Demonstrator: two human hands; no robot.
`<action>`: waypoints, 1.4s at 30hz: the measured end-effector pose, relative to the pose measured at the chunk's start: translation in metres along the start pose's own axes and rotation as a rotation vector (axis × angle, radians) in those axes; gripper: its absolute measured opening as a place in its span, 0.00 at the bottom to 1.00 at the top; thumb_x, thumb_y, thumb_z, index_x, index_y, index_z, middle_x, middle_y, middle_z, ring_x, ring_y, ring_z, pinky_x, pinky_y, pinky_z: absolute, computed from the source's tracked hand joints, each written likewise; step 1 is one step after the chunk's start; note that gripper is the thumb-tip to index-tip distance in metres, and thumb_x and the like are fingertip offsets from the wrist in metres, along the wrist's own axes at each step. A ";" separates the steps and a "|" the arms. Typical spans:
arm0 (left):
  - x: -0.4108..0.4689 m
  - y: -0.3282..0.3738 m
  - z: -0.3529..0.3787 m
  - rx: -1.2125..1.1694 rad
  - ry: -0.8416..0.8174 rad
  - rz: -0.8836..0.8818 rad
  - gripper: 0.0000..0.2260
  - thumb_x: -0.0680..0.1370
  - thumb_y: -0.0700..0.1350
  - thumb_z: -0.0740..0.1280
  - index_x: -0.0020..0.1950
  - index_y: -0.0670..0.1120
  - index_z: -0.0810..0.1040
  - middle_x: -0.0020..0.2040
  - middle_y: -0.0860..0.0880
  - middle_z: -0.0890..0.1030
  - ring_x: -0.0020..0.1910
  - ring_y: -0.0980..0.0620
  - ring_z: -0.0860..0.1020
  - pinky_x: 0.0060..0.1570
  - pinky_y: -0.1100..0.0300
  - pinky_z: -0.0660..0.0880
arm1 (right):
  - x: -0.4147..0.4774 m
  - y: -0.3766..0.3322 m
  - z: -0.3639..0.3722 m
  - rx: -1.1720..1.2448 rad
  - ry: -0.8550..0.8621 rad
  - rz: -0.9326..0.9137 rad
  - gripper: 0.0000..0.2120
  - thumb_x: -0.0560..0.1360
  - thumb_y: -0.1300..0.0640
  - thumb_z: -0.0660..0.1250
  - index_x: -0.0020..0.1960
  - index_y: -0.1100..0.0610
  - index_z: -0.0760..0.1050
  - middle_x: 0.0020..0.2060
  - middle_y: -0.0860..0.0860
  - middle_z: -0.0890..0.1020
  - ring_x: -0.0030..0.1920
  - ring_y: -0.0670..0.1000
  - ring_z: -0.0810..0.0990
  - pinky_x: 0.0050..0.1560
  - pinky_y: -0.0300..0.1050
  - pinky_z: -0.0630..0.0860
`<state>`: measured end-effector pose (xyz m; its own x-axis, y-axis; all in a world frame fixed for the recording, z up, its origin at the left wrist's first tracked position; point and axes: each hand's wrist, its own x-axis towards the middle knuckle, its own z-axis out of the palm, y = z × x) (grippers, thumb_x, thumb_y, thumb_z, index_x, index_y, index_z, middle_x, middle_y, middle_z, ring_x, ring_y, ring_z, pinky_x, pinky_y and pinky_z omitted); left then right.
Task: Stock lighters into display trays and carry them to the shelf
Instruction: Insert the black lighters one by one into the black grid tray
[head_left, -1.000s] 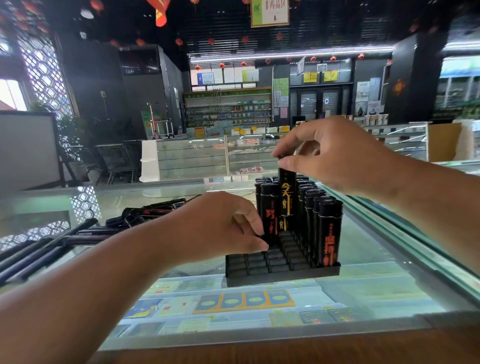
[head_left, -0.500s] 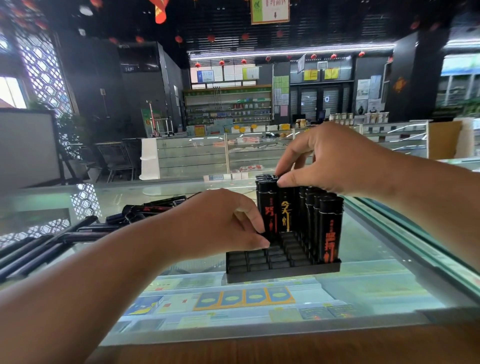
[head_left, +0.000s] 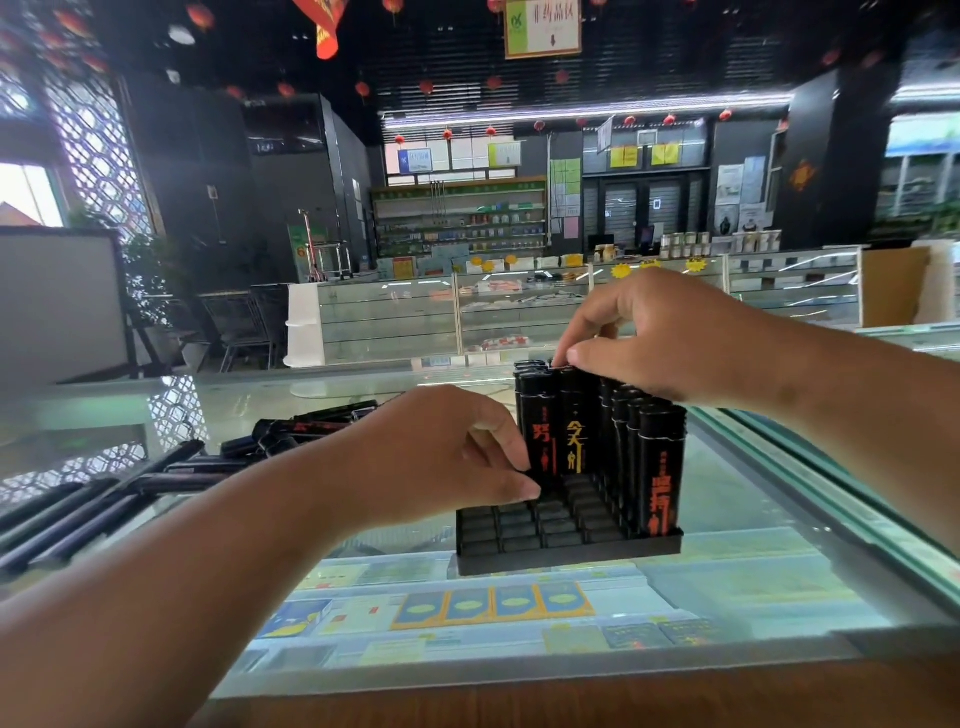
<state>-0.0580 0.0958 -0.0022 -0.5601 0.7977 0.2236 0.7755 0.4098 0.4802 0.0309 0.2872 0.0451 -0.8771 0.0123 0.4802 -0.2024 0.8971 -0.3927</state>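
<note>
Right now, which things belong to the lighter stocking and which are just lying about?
Job: display tray, upright lighters in it, yellow-printed lighter, loose lighters on the glass counter.
Lying about: packets beneath it, cardboard box.

Black display tray (head_left: 569, 545) sits flat on the glass counter (head_left: 753, 493); gridded slots, front-left slots empty. Upright lighters (head_left: 661, 467) fill the rear and right-hand rows: black bodies, red or yellow characters. Yellow-print lighter (head_left: 574, 441) stands seated beside a red-print lighter (head_left: 540, 436), its cap pinched by the right hand (head_left: 660, 338). Loose lighters (head_left: 291, 431) lie flat on the counter, left of the tray.
</note>
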 end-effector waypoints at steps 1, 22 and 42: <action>0.000 -0.001 -0.001 0.006 0.011 0.005 0.05 0.71 0.53 0.76 0.41 0.56 0.82 0.40 0.61 0.83 0.40 0.64 0.80 0.37 0.75 0.70 | -0.001 -0.002 0.000 0.004 0.005 -0.003 0.08 0.77 0.55 0.66 0.43 0.49 0.83 0.36 0.42 0.81 0.33 0.35 0.76 0.31 0.25 0.68; -0.050 -0.023 -0.038 0.570 0.330 -0.072 0.05 0.76 0.56 0.67 0.49 0.58 0.79 0.45 0.63 0.79 0.46 0.63 0.77 0.51 0.57 0.77 | -0.026 -0.052 0.021 -0.526 0.142 -0.347 0.25 0.74 0.36 0.55 0.54 0.52 0.81 0.48 0.50 0.82 0.53 0.54 0.77 0.51 0.53 0.76; -0.091 -0.085 -0.055 0.563 0.090 -0.230 0.38 0.67 0.76 0.56 0.71 0.56 0.63 0.65 0.55 0.71 0.62 0.55 0.69 0.63 0.49 0.72 | -0.029 -0.051 0.094 -0.304 -0.243 -0.344 0.23 0.78 0.37 0.52 0.72 0.40 0.62 0.70 0.39 0.61 0.70 0.40 0.58 0.69 0.36 0.60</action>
<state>-0.0886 -0.0362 -0.0161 -0.7345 0.6307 0.2505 0.6530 0.7573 0.0081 0.0257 0.1998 -0.0223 -0.8653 -0.3760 0.3314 -0.3923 0.9196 0.0190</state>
